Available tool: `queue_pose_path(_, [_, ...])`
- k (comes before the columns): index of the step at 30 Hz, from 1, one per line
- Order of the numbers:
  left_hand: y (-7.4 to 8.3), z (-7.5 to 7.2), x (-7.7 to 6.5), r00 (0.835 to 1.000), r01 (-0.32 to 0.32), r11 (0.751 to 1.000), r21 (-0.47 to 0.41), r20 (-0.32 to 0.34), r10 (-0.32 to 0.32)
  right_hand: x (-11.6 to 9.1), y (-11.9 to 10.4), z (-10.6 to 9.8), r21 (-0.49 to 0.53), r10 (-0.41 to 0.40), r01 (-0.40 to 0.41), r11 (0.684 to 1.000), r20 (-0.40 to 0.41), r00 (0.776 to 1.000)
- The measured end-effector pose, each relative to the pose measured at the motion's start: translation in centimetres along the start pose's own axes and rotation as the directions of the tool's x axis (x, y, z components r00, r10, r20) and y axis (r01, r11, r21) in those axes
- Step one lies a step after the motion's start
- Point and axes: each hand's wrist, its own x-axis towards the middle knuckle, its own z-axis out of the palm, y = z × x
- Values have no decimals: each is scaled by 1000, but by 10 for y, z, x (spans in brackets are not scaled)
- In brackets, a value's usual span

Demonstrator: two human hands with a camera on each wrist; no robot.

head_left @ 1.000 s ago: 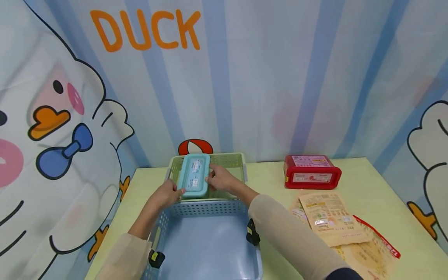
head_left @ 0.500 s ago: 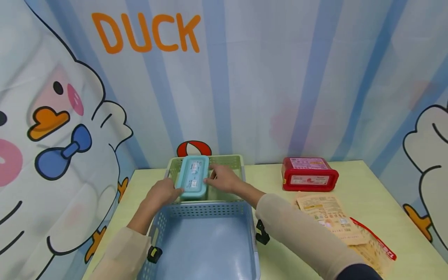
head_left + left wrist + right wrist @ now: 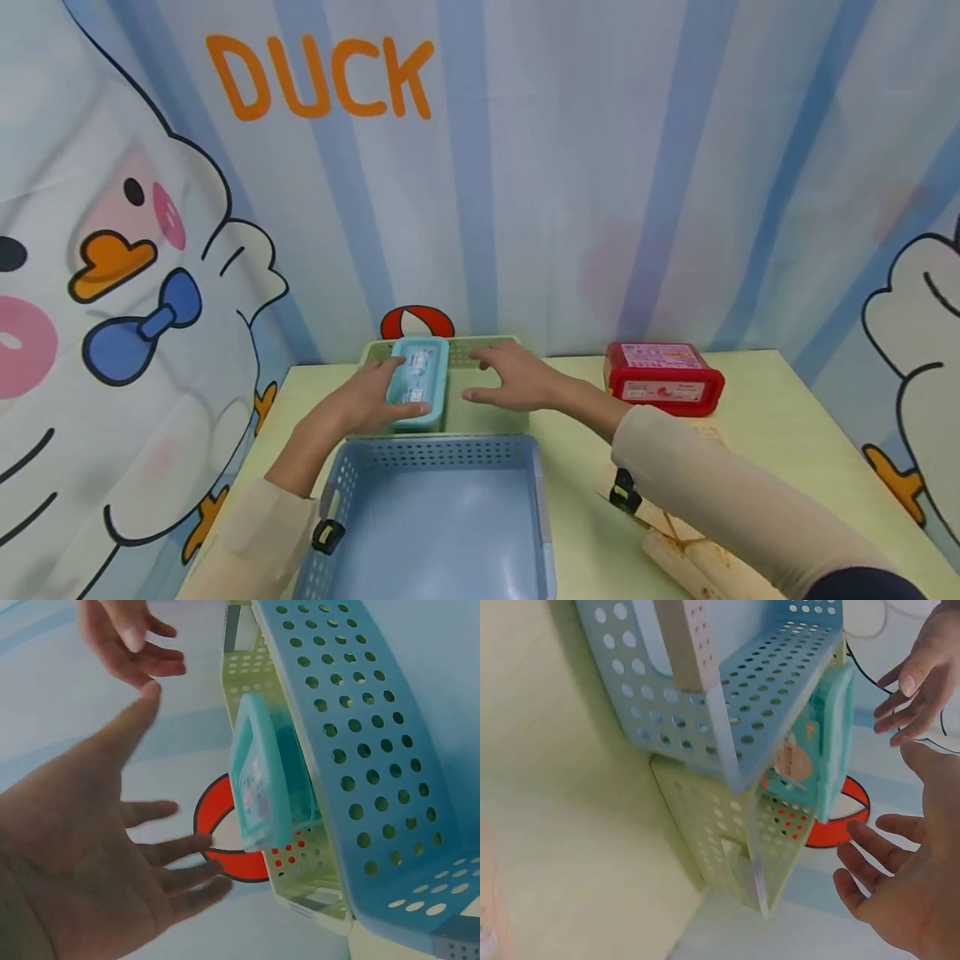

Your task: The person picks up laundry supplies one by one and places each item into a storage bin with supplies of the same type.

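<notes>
A teal lidded plastic box [image 3: 418, 375] stands inside the green basket [image 3: 487, 412], on its left side; the left wrist view shows its lid [image 3: 259, 780] rising above the rim. My left hand [image 3: 369, 396] hovers over the box with fingers spread, and the left wrist view has that hand [image 3: 112, 847] apart from it. To the right of the box, above the basket, my right hand [image 3: 525, 379] is held with thumb and fingers parted, holding nothing. In the right wrist view the right hand [image 3: 907, 870] is also clear of the box [image 3: 817, 750].
A blue perforated basket [image 3: 442, 533] stands directly in front of the green one. Farther right on the table [image 3: 772, 417] is a red lidded box [image 3: 663, 379]. Flat beige packets [image 3: 705, 554] lie nearer, partly covered by the right sleeve. A printed curtain hangs behind.
Both hands have let go of the teal box, which stays in the green basket. The right hand has moved right, away from it; the left has risen over it with fingers spread.
</notes>
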Motion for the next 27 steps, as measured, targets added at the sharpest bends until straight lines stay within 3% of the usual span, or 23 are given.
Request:
queue_pose_path(5, [6, 2, 4, 992, -95, 994, 61, -83, 100, -16, 0, -18, -86, 3, -6, 996, -32, 999])
queue_pose_path(15, [19, -3, 5, 947, -144, 969, 202, -257, 194, -46, -1, -65, -230, -61, 21, 973, -168, 984])
queue_pose_path(21, [26, 9, 11, 922, -167, 968, 186, -319, 220, -66, 2, -77, -276, -61, -10, 961, -246, 967])
queue_pose_path(27, [36, 24, 16, 915, -174, 970, 167, -336, 222, -87, 13, -82, -284, -35, -56, 957, -308, 951])
